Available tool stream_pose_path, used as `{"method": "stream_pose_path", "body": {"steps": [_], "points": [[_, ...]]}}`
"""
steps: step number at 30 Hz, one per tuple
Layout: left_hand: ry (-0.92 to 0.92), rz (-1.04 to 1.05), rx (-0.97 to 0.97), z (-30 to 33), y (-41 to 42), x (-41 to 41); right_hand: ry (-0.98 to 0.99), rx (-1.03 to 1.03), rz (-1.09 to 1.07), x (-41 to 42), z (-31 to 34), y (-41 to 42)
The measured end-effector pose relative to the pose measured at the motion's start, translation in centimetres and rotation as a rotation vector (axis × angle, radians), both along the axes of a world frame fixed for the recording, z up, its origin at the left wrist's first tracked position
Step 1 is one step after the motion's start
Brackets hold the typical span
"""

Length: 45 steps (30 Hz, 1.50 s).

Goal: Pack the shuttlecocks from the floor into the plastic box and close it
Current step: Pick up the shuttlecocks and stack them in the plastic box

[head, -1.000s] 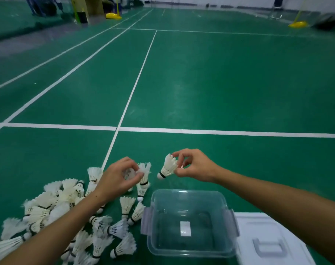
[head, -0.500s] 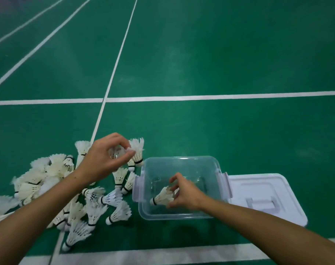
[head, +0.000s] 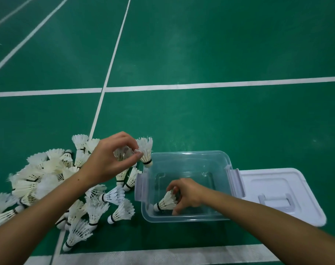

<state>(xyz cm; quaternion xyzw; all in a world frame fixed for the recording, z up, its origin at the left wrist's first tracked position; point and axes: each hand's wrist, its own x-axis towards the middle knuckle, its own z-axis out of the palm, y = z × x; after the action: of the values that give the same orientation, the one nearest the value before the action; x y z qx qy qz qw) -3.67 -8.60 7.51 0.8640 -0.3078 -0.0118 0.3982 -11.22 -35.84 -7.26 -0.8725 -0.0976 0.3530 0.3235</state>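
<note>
Pile: white feathered shuttlecocks [head: 48, 180] heaped on floor, left of box.
Left hand [head: 109, 161]: pinching one white shuttlecock [head: 146, 150] above pile.
Clear plastic box [head: 184, 157]: open; right hand [head: 187, 196] inside, fingers curled round second shuttlecock [head: 165, 201].
White lid [head: 277, 188]: flat beside box, right.
Green court floor [head: 201, 54]: white lines.

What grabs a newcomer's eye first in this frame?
The white pile of shuttlecocks on the green floor at lower left. Next, the clear box at centre, where the right hand holds one shuttlecock inside it. The left hand pinches another above the pile; the lid lies right of the box.
</note>
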Motion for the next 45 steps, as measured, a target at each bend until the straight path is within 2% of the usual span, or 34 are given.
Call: {"method": "stream_pose_path", "body": {"steps": [6,10,16,20,26,33,40,45], "points": [[0.02,-0.078,0.006,-0.2,-1.3,-0.2,0.085,0.097,-0.066,-0.6,0.5,-0.9],[0.0,-0.15,0.064,0.2,-2.0,-0.1,0.085,0.124,-0.078,-1.0,3.1,-2.0],[-0.099,-0.283,0.213,1.3,-4.5,0.3,-0.148,0.409,-0.363,0.3,11.8,-4.8],[-0.153,-0.39,0.315,2.0,-6.6,0.4,-0.237,0.52,-0.348,1.0,14.5,-5.1],[-0.154,-0.476,0.328,2.5,-9.0,0.2,-0.325,0.475,-0.257,1.4,14.0,-5.3],[0.001,-0.407,0.205,2.2,-8.9,-0.4,-0.2,0.438,-0.219,0.3,12.2,-5.6],[0.068,-0.29,0.112,1.5,-6.3,-0.6,-0.145,0.098,-0.213,-2.0,9.2,-6.0],[0.067,-0.279,0.099,1.5,-6.0,-0.8,-0.139,0.001,-0.176,-1.9,6.5,-5.2]]}}
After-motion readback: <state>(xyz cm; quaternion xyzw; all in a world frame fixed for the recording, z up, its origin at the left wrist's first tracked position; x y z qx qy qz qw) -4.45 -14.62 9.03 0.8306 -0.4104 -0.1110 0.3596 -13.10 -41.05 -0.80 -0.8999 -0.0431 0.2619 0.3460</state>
